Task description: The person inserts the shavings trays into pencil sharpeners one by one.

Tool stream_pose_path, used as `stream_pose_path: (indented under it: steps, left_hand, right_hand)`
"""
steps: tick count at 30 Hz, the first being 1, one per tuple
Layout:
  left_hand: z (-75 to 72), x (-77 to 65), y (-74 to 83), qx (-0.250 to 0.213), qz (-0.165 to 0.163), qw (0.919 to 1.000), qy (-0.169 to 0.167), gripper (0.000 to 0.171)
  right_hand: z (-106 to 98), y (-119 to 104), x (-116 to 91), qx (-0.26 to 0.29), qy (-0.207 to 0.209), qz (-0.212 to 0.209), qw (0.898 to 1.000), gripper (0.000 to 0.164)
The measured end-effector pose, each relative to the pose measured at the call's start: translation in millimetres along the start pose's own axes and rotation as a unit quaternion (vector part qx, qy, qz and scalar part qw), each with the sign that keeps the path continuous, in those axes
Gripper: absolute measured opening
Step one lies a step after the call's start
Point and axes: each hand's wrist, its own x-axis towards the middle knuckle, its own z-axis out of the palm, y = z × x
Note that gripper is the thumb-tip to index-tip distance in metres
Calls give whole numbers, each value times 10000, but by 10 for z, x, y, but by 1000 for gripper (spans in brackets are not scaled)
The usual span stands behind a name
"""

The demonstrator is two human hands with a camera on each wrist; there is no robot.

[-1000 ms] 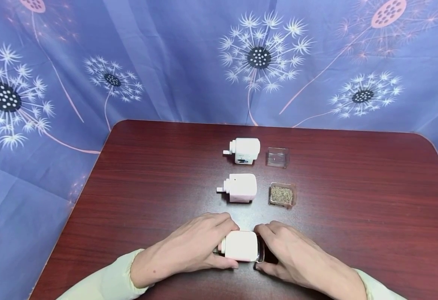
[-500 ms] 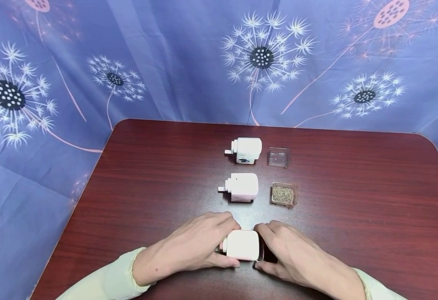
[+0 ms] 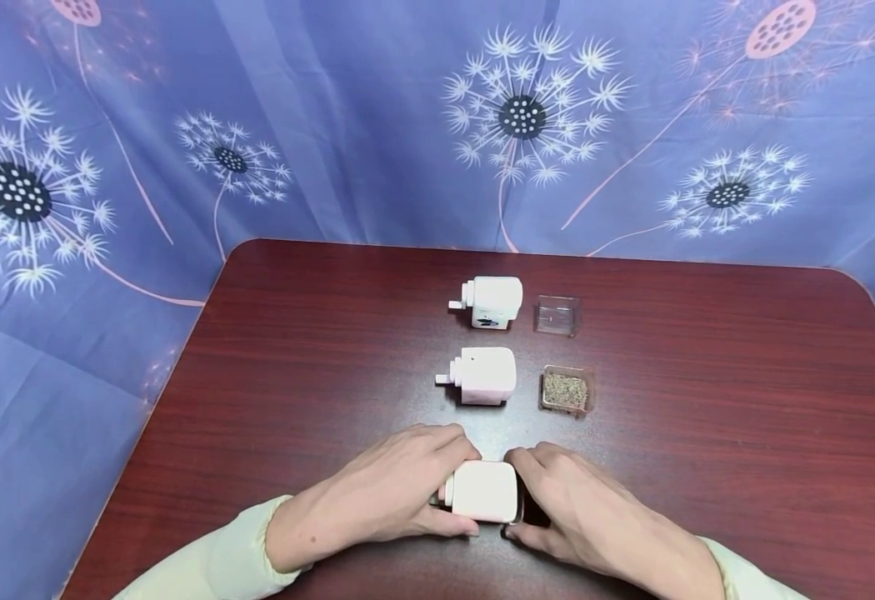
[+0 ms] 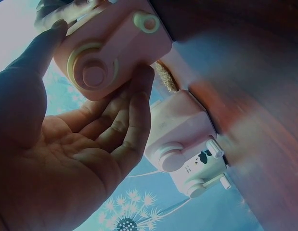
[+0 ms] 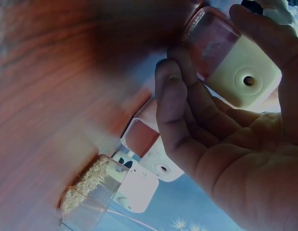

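A cream crank pencil sharpener (image 3: 486, 492) stands near the front of the table, between the two hands. My left hand (image 3: 381, 492) grips its crank side, thumb along the near face and fingers along the far face. The crank arm and yellow-green knob (image 4: 146, 22) show in the left wrist view. My right hand (image 3: 587, 512) holds the opposite end, thumb and fingers pinching the clear shavings drawer (image 5: 211, 41). That drawer sits under the round pencil hole, and only a thin edge of it juts out in the head view.
A pale pink sharpener (image 3: 487, 375) and a white one (image 3: 496, 300) stand in line behind. Right of them lie a clear drawer of shavings (image 3: 566, 390) and another clear drawer (image 3: 557, 315). A blue dandelion-print cloth (image 3: 377, 125) hangs behind the table (image 3: 707, 400).
The drawer under the near sharpener has slid further in, its protruding edge now thinner. My right hand has shifted slightly left with it; my left hand keeps its grip.
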Motion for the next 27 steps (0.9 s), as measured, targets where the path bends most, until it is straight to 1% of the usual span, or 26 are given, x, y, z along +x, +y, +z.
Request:
stream_pose_path:
  steps: [5, 9, 13, 17, 27]
  left_hand:
    - [5, -4, -2, -45, 13, 10000, 20, 49]
    - [5, -4, -3, -57, 6, 10000, 20, 49]
    - [4, -1, 2, -32, 5, 10000, 25, 49]
    - [2, 2, 4, -46, -1, 10000, 20, 48]
    - [3, 8, -1, -132, 38, 9999, 25, 47]
  right_hand:
    - [4, -12, 4, 113, -38, 30, 9999, 46]
    - [10, -17, 12, 59, -50, 44, 10000, 45]
    - [18, -21, 19, 45, -5, 32, 10000, 45]
    - [22, -30, 22, 148, 21, 44, 9999, 44]
    - [57, -42, 47, 101, 141, -10, 9998, 43]
